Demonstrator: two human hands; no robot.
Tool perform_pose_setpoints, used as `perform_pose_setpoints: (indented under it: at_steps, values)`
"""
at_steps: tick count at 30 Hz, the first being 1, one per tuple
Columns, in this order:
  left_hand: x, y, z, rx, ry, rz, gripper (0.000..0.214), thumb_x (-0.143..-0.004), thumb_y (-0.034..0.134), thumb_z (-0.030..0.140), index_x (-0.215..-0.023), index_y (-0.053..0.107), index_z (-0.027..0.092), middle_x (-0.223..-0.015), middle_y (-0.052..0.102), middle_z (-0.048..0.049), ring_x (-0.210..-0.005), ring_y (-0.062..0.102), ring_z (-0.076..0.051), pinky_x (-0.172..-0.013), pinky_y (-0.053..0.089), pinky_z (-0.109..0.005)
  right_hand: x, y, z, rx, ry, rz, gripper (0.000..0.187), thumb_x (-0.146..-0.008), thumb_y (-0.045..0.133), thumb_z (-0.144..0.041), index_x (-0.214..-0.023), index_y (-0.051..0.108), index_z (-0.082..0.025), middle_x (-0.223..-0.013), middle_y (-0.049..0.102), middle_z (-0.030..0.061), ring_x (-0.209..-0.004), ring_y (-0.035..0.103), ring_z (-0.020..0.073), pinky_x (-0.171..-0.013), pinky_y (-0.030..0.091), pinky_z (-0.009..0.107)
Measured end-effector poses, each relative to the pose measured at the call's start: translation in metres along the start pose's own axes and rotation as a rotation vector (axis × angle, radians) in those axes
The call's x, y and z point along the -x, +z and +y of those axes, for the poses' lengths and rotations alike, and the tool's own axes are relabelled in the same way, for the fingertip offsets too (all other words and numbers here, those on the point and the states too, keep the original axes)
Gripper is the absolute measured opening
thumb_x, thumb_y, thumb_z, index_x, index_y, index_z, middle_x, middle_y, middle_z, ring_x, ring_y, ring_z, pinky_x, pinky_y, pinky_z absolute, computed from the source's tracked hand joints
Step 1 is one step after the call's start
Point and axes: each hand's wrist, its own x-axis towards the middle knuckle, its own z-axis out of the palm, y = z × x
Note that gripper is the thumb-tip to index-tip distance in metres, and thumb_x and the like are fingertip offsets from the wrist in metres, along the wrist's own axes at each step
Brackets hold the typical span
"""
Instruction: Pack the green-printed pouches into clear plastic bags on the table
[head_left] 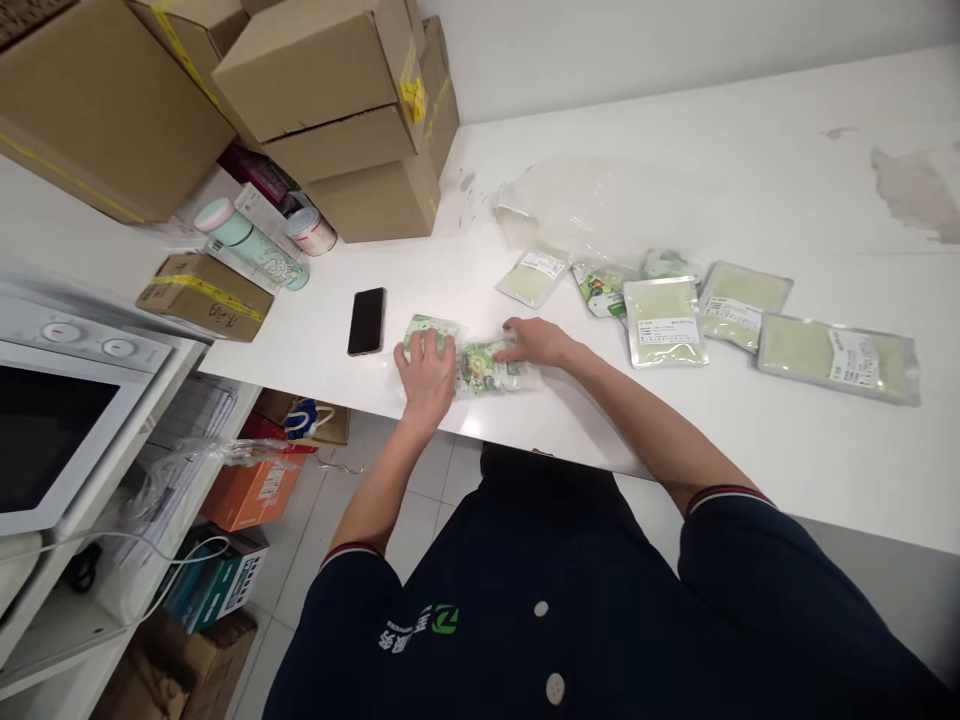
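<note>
A green-and-white printed packet in clear plastic wrap (480, 368) lies near the front edge of the white table (787, 460). My left hand (427, 372) is over its left end, fingers bent down and gripping it. At the right end, my right hand (541, 342) touches the packet with the thumb; its thumb and forefinger are apart. Some of the packet is hidden under my hands. To the right lie several flat pouches of pale green contents with white labels, among them a square pouch (664, 325) and a long pouch (836, 360).
A black phone (367, 321) lies left of my hands. Crumpled clear plastic (592, 205) spreads behind the pouches. Cardboard boxes (322, 70) are stacked at the back left, near a mint-green bottle (255, 245) and a can (311, 232). A microwave (67, 400) stands at far left.
</note>
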Motion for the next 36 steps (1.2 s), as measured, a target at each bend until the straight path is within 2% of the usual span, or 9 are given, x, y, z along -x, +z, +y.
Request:
perform_pose_setpoints:
  at_steps: [3,6,8,11,16,21,25,31,36]
  values:
    - [0.040,0.000,0.001,0.261,-0.120,-0.072,0.044,-0.096,0.038,0.052,-0.086,0.066,0.019,-0.094,0.068,-0.0159,-0.105,0.060,-0.033,-0.092,0.042,-0.049,0.024,0.002,0.002,-0.045,0.076,-0.053,0.050,-0.073,0.066,-0.064,-0.089,0.063,-0.018,-0.091,0.067,0.0122,-0.084,0.062,0.0282,-0.067,0.043,0.034]
    - [0.076,0.011,0.000,0.796,-0.350,-0.364,0.047,-0.090,0.045,0.062,-0.083,0.064,0.020,-0.068,0.066,-0.0065,-0.070,0.067,-0.022,-0.070,0.052,-0.036,0.060,0.012,0.003,-0.160,0.107,0.013,0.042,-0.076,0.061,-0.062,-0.072,0.055,-0.020,-0.074,0.063,0.0065,-0.068,0.057,0.0215,-0.058,0.039,0.031]
    - [0.088,0.020,0.002,1.178,-0.501,-0.467,0.046,-0.084,0.056,0.061,-0.099,0.062,0.018,-0.077,0.070,-0.0063,-0.067,0.068,-0.019,-0.068,0.055,-0.034,0.083,0.022,0.001,-0.300,0.138,0.111,0.040,-0.079,0.058,-0.060,-0.071,0.050,-0.022,-0.069,0.059,0.0031,-0.064,0.054,0.0186,-0.057,0.039,0.030]
    - [0.089,0.026,0.013,1.525,-0.620,-0.362,0.058,-0.077,0.070,0.055,-0.118,0.049,0.019,-0.104,0.070,-0.0114,-0.080,0.071,-0.018,-0.083,0.056,-0.038,0.107,0.039,-0.007,-0.620,0.210,0.241,0.038,-0.078,0.058,-0.058,-0.072,0.046,-0.022,-0.069,0.057,0.0006,-0.065,0.054,0.0175,-0.057,0.042,0.029]
    - [0.061,0.030,0.037,1.549,-0.530,-0.148,0.066,-0.084,0.066,0.051,-0.137,0.032,0.030,-0.125,0.062,-0.0113,-0.099,0.068,-0.018,-0.091,0.054,-0.037,0.121,0.066,-0.023,-1.125,0.247,0.404,0.041,-0.077,0.058,-0.062,-0.077,0.041,-0.024,-0.071,0.058,-0.0010,-0.066,0.057,0.0172,-0.060,0.048,0.030]
    - [0.022,0.054,0.049,1.612,-0.418,0.036,0.074,-0.086,0.064,0.047,-0.147,0.024,0.035,-0.134,0.057,-0.0088,-0.117,0.060,-0.019,-0.096,0.052,-0.034,0.126,0.074,-0.022,-0.995,0.200,0.481,0.041,-0.079,0.056,-0.061,-0.074,0.039,-0.024,-0.069,0.054,-0.0020,-0.066,0.054,0.0162,-0.061,0.047,0.029]
    - [0.007,0.075,0.047,1.591,-0.400,0.075,0.062,-0.082,0.069,0.044,-0.137,0.048,0.026,-0.134,0.058,-0.0089,-0.122,0.057,-0.022,-0.100,0.049,-0.037,0.127,0.055,-0.009,-0.660,0.215,0.379,0.039,-0.080,0.055,-0.060,-0.076,0.047,-0.022,-0.072,0.057,0.0005,-0.067,0.054,0.0178,-0.063,0.046,0.032]
    - [-0.001,0.074,0.045,1.578,-0.303,-0.017,0.056,-0.079,0.072,0.040,-0.130,0.058,0.023,-0.135,0.060,-0.0081,-0.128,0.053,-0.025,-0.105,0.046,-0.041,0.090,0.004,0.004,-0.464,-0.088,0.354,0.055,-0.086,0.054,-0.047,-0.136,0.047,-0.025,-0.136,0.052,0.0116,-0.106,0.056,0.0249,-0.088,0.047,0.041]
    - [-0.006,0.064,0.047,1.476,-0.103,-0.002,0.057,-0.082,0.070,0.035,-0.136,0.052,0.025,-0.150,0.044,-0.0045,-0.141,0.037,-0.024,-0.113,0.037,-0.037,0.057,-0.022,0.003,-0.574,-0.205,0.114,0.059,-0.083,0.059,-0.038,-0.139,0.052,-0.022,-0.111,0.062,0.0066,-0.090,0.056,0.0196,-0.085,0.045,0.038]
